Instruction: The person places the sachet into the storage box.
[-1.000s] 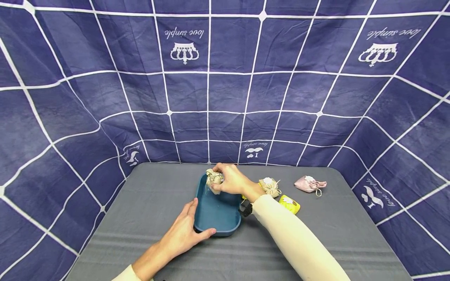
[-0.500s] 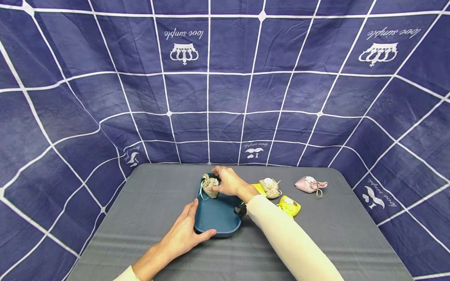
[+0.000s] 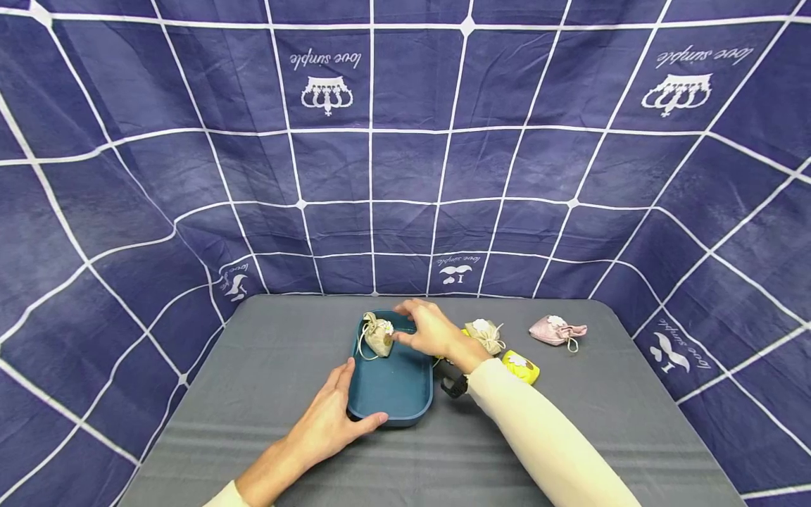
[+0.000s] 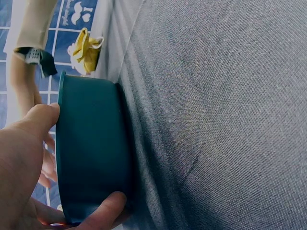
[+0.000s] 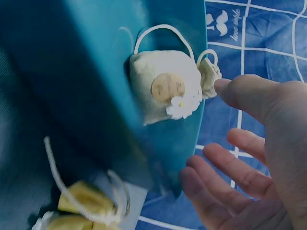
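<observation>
A deep blue tray [image 3: 391, 391] stands on the grey table. My left hand [image 3: 326, 415] holds it at its near left corner, thumb at the near rim and fingers along the left side; in the left wrist view a thumb and fingers [image 4: 103, 211] lie against its wall. Inside, toward the far left, rests a small beige drawstring pouch [image 3: 380, 339] with a white flower and a round brown patch [image 5: 168, 87]. My right hand [image 3: 434, 331] hovers over the tray's far right side, fingers spread and holding nothing, its thumb close beside the pouch.
Right of the tray lie another beige pouch [image 3: 484, 336], a yellow pouch [image 3: 521, 367] and a pink pouch [image 3: 557, 330]. More yellow fabric shows partly behind my right wrist. A blue cloth [image 3: 405, 169] with white lines hangs behind and beside the table [image 3: 291, 331].
My right hand has lowered the beige pouch into the tray, let go of it and drawn back to the right. My left hand has stayed at the tray's corner.
</observation>
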Demonstrator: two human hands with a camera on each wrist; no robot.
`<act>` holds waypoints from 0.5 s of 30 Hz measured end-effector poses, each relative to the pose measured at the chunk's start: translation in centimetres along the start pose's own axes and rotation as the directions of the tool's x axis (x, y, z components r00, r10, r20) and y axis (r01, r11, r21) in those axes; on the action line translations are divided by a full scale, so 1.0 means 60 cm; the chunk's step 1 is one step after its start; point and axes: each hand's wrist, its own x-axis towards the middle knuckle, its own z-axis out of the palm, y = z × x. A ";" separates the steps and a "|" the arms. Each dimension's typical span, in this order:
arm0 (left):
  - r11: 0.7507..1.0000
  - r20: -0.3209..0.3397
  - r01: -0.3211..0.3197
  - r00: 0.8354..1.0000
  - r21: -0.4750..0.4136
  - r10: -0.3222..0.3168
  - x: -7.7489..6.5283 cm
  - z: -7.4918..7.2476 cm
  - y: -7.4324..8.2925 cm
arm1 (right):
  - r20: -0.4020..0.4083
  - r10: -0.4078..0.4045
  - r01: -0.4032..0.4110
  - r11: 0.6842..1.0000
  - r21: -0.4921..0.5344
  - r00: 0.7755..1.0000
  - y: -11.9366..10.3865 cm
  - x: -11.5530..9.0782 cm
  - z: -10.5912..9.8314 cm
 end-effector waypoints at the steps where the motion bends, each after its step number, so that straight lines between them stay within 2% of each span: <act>1: 1.000 -0.001 0.001 1.000 0.001 -0.001 0.000 0.000 0.000 | -0.003 -0.006 0.006 1.000 -0.003 1.000 0.003 -0.005 -0.004; 12: 1.000 0.003 0.011 1.000 -0.007 -0.011 -0.001 -0.002 0.001 | 0.016 -0.023 0.024 0.999 -0.042 1.000 0.031 -0.071 -0.064; 15: 1.000 0.006 0.013 1.000 -0.016 -0.012 -0.001 -0.002 0.000 | -0.004 -0.032 0.032 0.998 -0.061 0.999 0.043 -0.094 -0.079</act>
